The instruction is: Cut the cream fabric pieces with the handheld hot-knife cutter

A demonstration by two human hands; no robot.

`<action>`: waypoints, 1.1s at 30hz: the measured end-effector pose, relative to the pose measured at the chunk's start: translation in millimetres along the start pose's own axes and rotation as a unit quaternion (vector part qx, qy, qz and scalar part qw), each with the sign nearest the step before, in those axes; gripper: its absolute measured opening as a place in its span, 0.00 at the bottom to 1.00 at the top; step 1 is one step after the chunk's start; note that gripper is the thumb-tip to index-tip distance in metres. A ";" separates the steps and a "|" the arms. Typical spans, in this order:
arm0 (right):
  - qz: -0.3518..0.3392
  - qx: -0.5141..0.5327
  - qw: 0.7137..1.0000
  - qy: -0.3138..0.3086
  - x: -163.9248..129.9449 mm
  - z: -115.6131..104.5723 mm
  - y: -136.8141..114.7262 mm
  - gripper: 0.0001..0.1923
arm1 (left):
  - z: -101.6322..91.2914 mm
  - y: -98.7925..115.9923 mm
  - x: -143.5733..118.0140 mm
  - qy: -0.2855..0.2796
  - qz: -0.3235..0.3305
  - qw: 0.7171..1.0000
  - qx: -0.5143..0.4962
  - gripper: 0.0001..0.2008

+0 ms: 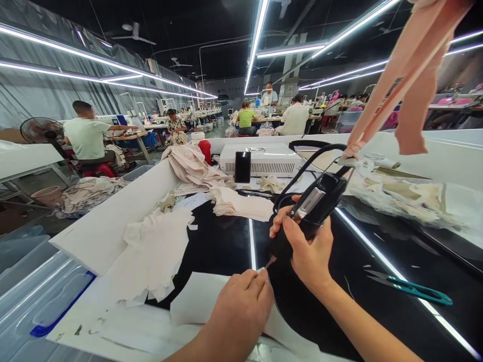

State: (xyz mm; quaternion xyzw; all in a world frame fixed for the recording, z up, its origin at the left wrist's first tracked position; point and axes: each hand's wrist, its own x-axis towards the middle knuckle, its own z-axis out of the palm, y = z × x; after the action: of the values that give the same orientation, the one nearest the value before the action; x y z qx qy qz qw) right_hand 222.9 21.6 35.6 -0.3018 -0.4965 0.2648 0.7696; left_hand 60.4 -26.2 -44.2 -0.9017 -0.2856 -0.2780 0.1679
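Forward-and-down view over a glossy black work surface (226, 241), with twelve o'clock straight ahead. In the right hand (311, 249), a black handheld power tool (328, 203), gripped firmly with fingers and thumb closed around the body. Long axis of the tool on a slant, from one o'clock at the thick upper end down to seven o'clock at the narrow tip (270, 261). Behind the upper end, a looping black cable (304, 168).

From the left hand (243, 299), the tool's body at one o'clock, with the tip just beside the left fingertips; much nearer to those fingertips than to the right hand's wrist. Left fingers curled and pressed together, apparently pinching the edge of a white panel (204, 296). Impossible to tell whether tip and panel are touching. Most of the panel under the left hand, spreading towards nine o'clock, with another portion towards four.

Around the hands: at ten o'clock from the left hand, a heap of ruffled white pieces (151, 246); at twelve, a folded pale fabric stack (241, 203). Nearly at four o'clock from the right hand, teal-handled snips (400, 284), lying flat with blades towards ten.
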 end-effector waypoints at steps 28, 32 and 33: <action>0.014 0.021 1.000 0.000 -2.9 13.9 -3.6 0.15 | -7.7 -0.6 2.6 -0.003 -0.003 1.000 -0.021 0.12; 0.011 0.017 1.000 -0.001 -3.5 12.7 -3.1 0.15 | -5.8 -1.9 1.7 -0.015 0.001 1.000 -0.017 0.13; 0.009 0.015 1.000 -0.004 -3.7 12.8 -3.2 0.15 | -4.9 -2.4 1.4 -0.021 0.002 1.000 -0.017 0.13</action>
State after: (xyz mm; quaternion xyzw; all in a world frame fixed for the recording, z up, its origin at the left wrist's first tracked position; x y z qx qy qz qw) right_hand 210.0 19.4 39.8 -0.2935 -0.4926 0.2808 0.7697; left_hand 57.9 -26.0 -39.1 -0.9105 -0.2828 -0.2635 0.1470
